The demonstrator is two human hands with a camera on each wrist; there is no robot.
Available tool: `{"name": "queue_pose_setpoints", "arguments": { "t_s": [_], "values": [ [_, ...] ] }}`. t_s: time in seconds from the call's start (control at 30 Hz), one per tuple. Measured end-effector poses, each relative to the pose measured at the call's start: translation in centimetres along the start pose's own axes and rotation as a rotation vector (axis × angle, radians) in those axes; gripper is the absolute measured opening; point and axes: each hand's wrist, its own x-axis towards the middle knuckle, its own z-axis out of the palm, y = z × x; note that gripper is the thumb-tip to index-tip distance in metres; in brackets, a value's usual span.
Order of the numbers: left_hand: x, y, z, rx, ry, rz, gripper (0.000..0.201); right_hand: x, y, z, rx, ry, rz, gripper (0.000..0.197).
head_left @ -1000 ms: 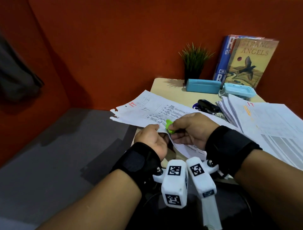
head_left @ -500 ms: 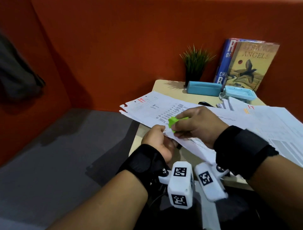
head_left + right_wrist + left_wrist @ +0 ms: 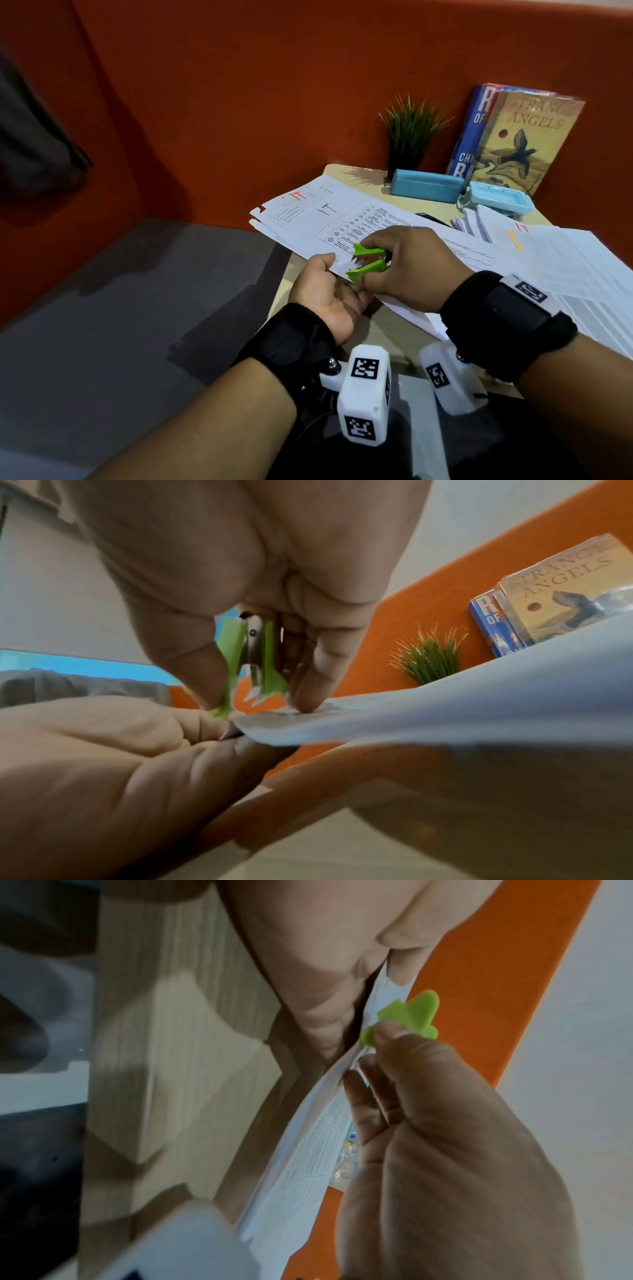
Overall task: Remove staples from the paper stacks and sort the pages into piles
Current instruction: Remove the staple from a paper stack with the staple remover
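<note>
A person's right hand (image 3: 407, 267) grips a green staple remover (image 3: 368, 262), its claws spread open at the near corner of a printed paper stack (image 3: 329, 219), while the left hand (image 3: 325, 294) pinches that same corner between thumb and fingers, lifting it just off the bench (image 3: 342, 171). More loose pages (image 3: 565, 260) lie spread to the right, and at the back a small potted plant (image 3: 409, 133), two blue cases (image 3: 426, 186) and two upright books (image 3: 520, 137) stand against the orange wall.
</note>
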Motion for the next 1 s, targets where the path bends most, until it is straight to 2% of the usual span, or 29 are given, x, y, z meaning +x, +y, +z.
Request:
{"name": "queue_pose_setpoints", "arguments": {
  "t_s": [0.07,0.2,0.5,0.63,0.7,0.8,0.9,1.0],
  "values": [
    [0.0,-0.4,-0.1,0.009,-0.004,0.028,0.045,0.4,0.1,0.2,-0.038,0.013,0.037,0.036],
    [-0.1,-0.6,-0.4,0.028,-0.01,0.066,0.046,0.9,-0.2,0.9,-0.15,-0.076,0.052,0.027],
    [-0.6,-1.0,-0.7,0.038,-0.037,0.087,0.049,0.9,-1.8,0.8,-0.205,-0.098,0.112,0.041],
    [-0.8,-1.1,-0.7,0.034,-0.036,0.108,0.04,1.0,-2.1,0.9,-0.264,-0.111,0.127,0.026],
    [-0.7,-1.2,-0.7,0.04,-0.008,0.123,0.036,1.1,-2.1,1.2,-0.254,-0.107,0.145,0.025],
    [-0.6,-1.4,-0.8,0.062,0.019,0.14,0.017,1.4,-2.0,1.5,-0.253,-0.1,0.143,0.026],
    [-0.3,-1.3,-0.6,0.08,0.083,0.148,0.015,1.6,-1.8,1.5,-0.206,-0.101,0.168,0.028],
    [0.3,-1.1,-0.7,0.088,0.15,0.138,0.015,1.6,-1.2,1.0,-0.024,-0.102,0.265,0.023]
  ]
}}
